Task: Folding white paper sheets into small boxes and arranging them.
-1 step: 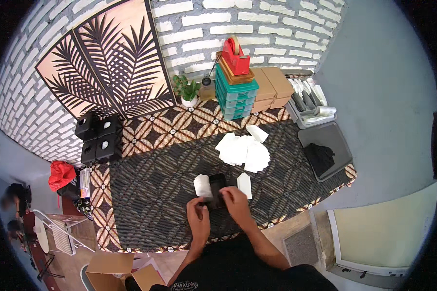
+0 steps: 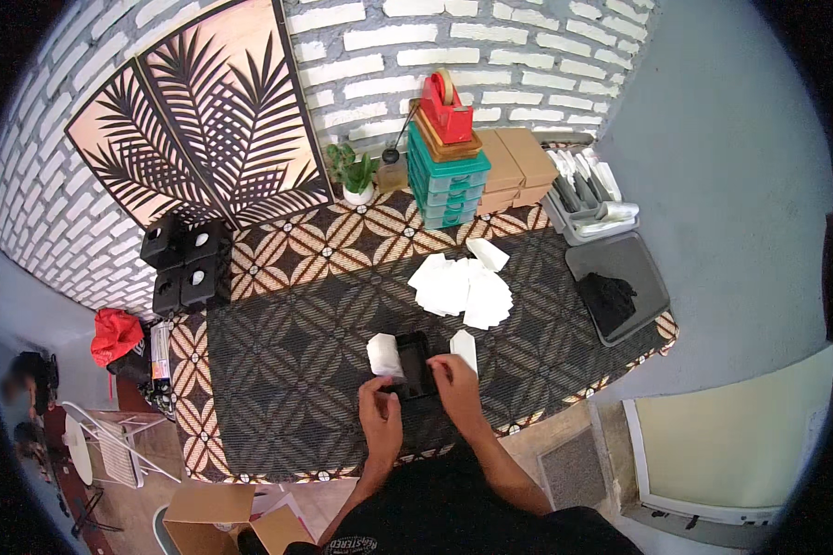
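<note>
A small black tray lies at the near middle of the table, between my two hands. My left hand has its fingers curled at the tray's near left corner, just below a white paper piece that overlaps the left rim. My right hand pinches the right rim with thumb and forefinger; its other fingers are bent. Behind the right hand lies another white tag-shaped piece, partly covered by it. Farther off is a loose pile of white paper pieces.
Black boxes stand at the back left. Along the wall are a potted plant, green drawers with a red tape dispenser, and brown boxes. A grey tray with black cloth lies right.
My right hand's fingertips have shifted slightly right, from over the tray to its right rim. My left hand stays nearly in place.
</note>
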Motion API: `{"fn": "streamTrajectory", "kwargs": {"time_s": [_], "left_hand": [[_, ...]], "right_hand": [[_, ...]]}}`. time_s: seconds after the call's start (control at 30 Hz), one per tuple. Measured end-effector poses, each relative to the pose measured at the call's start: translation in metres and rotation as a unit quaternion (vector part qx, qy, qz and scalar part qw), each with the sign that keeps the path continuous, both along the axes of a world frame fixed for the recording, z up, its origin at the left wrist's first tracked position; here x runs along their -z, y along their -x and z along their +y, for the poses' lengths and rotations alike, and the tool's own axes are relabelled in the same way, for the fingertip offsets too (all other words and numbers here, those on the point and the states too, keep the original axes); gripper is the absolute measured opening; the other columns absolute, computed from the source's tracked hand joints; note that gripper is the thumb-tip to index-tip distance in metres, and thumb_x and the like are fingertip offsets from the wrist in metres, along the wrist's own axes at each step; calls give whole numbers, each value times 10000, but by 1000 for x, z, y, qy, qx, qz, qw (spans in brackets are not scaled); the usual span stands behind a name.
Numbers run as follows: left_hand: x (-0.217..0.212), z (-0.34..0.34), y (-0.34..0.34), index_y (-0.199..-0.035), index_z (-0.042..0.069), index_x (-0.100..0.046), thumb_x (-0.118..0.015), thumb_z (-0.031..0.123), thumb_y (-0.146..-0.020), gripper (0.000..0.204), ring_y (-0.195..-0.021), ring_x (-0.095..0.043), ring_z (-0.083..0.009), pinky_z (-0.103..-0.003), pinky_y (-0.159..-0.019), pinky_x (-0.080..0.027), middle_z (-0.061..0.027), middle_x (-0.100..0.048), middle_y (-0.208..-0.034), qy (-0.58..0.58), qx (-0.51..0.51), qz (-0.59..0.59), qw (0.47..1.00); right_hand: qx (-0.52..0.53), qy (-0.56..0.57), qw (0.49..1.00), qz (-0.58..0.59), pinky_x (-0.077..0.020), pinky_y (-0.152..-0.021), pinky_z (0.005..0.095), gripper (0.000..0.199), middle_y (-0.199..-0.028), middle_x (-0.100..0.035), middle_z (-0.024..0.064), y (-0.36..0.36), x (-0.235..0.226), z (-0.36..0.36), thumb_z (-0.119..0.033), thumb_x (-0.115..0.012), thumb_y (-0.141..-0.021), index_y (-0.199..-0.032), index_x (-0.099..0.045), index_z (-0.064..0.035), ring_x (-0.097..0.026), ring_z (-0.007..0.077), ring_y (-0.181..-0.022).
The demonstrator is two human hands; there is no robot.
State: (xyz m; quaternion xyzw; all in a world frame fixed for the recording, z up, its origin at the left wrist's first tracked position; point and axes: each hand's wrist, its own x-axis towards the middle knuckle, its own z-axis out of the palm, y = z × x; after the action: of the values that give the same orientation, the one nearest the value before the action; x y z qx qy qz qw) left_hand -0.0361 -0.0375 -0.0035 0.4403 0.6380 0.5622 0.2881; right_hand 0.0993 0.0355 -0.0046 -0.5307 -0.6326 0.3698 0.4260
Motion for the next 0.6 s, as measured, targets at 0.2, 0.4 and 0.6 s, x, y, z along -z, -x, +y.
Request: {"fn": "streamTrajectory", "kwargs": {"time_s": [0.2,0.4,0.6], "left_hand": [[-4,10,-23,-1152,24,-549,-570,-50,-855,306,-701,-456,-80,-224,-582,-367,-42,-541,-1025,39,116,-60,991],[-5,11,-28,-1177,37,-552,-581,-36,-863,324,-717,-469,-71,-213,-600,-385,-31,-546,-1044,55,155,-49,985],[0,10,-25,-1207,41,-540,-574,-19,-881,333,-745,-486,-75,-221,-625,-403,-39,-554,-1083,63,157,-82,982]], "right_hand": [[164,12,950,-264,-443,-868,405,454,-991,-526,177,-42,51,-8,-49,-709,-791,-1194,-505,-4,-533,350,-977],[117,55,971,-199,-417,-867,431,536,-1065,-498,189,-53,61,-8,-32,-725,-769,-1227,-450,9,-506,344,-1019],[106,67,976,-177,-438,-746,376,355,-876,-558,112,-68,73,-4,-47,-726,-756,-1059,-548,5,-541,261,-816]]}}
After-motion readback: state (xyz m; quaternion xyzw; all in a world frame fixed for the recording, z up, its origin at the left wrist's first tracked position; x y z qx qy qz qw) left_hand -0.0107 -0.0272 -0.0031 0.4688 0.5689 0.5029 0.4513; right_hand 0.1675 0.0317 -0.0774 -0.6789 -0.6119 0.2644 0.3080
